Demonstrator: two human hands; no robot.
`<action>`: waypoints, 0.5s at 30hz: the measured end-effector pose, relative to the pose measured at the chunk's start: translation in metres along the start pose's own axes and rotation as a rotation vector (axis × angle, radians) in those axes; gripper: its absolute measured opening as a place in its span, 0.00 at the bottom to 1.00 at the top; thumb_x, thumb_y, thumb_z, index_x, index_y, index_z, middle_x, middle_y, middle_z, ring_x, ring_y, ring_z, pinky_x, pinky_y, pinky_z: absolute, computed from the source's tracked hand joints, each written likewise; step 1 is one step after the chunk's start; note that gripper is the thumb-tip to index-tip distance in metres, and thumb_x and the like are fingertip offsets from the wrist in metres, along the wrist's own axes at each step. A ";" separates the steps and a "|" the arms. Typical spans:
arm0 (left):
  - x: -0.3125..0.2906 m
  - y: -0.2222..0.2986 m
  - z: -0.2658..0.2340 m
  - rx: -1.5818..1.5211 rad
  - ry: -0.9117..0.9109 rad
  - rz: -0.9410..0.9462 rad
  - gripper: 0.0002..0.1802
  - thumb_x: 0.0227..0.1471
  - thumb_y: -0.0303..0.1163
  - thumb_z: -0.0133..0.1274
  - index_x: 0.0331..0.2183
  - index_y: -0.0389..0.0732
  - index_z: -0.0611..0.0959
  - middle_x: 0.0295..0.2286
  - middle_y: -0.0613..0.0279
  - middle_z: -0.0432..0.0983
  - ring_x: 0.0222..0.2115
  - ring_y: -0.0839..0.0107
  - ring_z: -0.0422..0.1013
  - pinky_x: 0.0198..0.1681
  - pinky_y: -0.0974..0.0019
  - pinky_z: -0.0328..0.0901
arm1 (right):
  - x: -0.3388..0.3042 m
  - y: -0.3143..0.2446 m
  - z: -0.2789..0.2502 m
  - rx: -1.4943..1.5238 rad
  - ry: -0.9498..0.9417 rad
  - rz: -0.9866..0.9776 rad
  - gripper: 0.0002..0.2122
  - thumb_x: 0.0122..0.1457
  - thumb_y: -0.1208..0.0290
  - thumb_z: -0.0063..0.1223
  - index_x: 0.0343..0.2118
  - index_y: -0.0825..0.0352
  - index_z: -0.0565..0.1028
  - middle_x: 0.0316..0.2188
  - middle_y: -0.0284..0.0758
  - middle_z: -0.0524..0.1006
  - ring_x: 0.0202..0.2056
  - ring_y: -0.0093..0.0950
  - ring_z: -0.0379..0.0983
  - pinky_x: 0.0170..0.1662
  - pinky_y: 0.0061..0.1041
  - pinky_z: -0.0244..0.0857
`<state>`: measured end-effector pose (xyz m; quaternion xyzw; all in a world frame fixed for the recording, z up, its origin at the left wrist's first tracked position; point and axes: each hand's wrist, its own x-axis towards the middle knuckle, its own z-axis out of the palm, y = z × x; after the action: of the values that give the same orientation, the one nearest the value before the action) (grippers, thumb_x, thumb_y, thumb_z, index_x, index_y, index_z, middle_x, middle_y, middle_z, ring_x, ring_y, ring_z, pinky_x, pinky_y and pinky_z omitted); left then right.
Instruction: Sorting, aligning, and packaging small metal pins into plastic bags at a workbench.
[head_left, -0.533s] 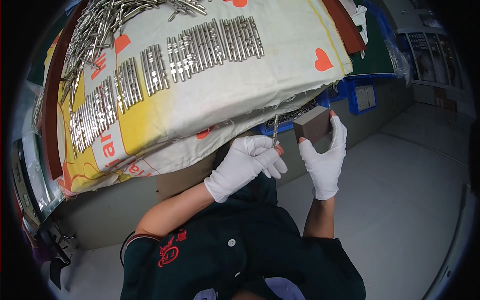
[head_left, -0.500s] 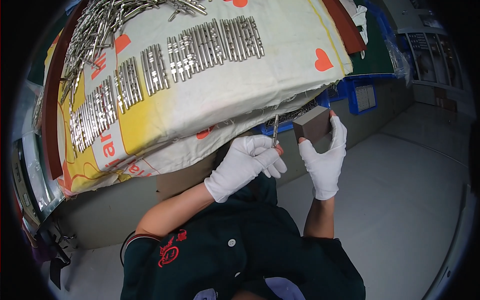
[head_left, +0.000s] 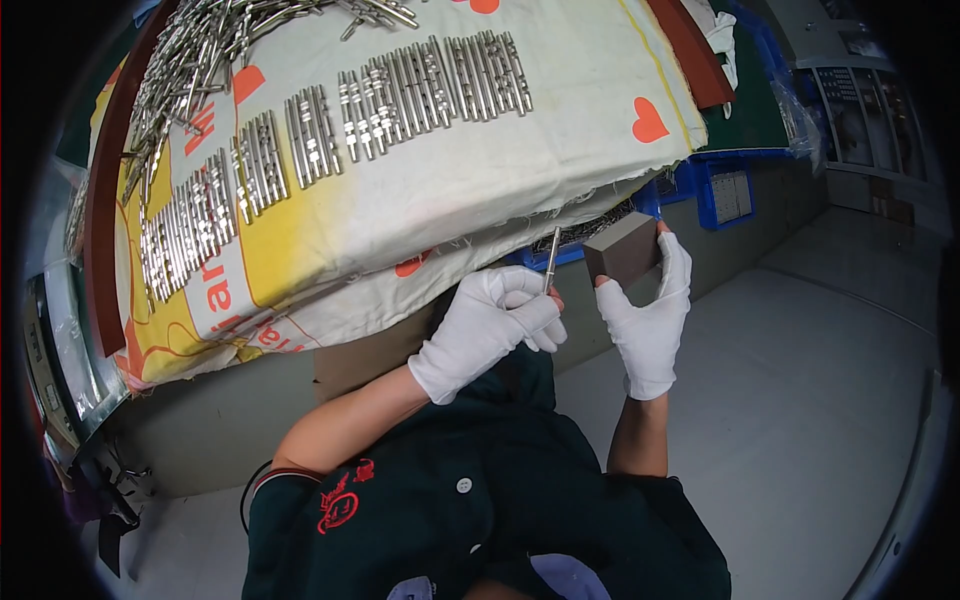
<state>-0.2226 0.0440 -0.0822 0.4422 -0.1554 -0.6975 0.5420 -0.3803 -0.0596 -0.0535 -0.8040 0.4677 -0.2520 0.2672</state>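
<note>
My left hand (head_left: 497,318), in a white glove with bare fingertips showing, pinches a slim stepped metal pin (head_left: 553,250). The pin stands nearly upright, its free end pointing away from me. To its right, my gloved right hand (head_left: 650,325) grips a grey-brown rectangular block (head_left: 626,252) between thumb and fingers. A small gap separates pin and block. Both are held just off the table's front edge. Beyond them, rows of similar metal pins (head_left: 395,100) lie side by side on the cloth, with a loose heap of pins (head_left: 215,55) at the far left.
A white and yellow cloth with red hearts (head_left: 580,110) covers the table and hangs over its front. Red-brown boards (head_left: 100,240) edge the sides. Under the overhang sits a blue bin (head_left: 572,254) of metal parts; another blue bin (head_left: 727,195) is farther right.
The pin looks slightly turned in my left fingers, its grooves showing less and its tip leaning a little more to the right. My right hand and the block have barely shifted.
</note>
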 end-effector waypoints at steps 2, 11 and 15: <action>-0.001 0.003 0.001 -0.047 0.007 -0.005 0.07 0.53 0.27 0.53 0.31 0.33 0.79 0.22 0.56 0.78 0.22 0.74 0.74 0.27 0.72 0.69 | 0.000 0.000 0.000 0.002 0.000 0.003 0.36 0.41 0.75 0.64 0.56 0.73 0.61 0.50 0.45 0.64 0.52 0.37 0.63 0.57 0.32 0.56; -0.006 0.010 0.006 -0.065 0.091 0.022 0.06 0.50 0.25 0.57 0.29 0.33 0.78 0.20 0.57 0.77 0.20 0.76 0.73 0.24 0.75 0.68 | -0.002 0.000 -0.001 0.012 -0.006 0.004 0.36 0.40 0.75 0.63 0.56 0.72 0.61 0.50 0.44 0.64 0.52 0.37 0.63 0.57 0.32 0.56; -0.008 0.014 0.007 -0.055 0.138 0.029 0.06 0.49 0.25 0.58 0.29 0.33 0.78 0.20 0.57 0.77 0.20 0.76 0.73 0.24 0.75 0.69 | -0.003 -0.001 -0.001 -0.002 -0.011 0.005 0.36 0.40 0.75 0.63 0.56 0.72 0.61 0.50 0.44 0.64 0.52 0.37 0.63 0.57 0.32 0.56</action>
<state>-0.2198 0.0445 -0.0647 0.4720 -0.1046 -0.6614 0.5735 -0.3813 -0.0570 -0.0523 -0.8043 0.4687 -0.2465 0.2695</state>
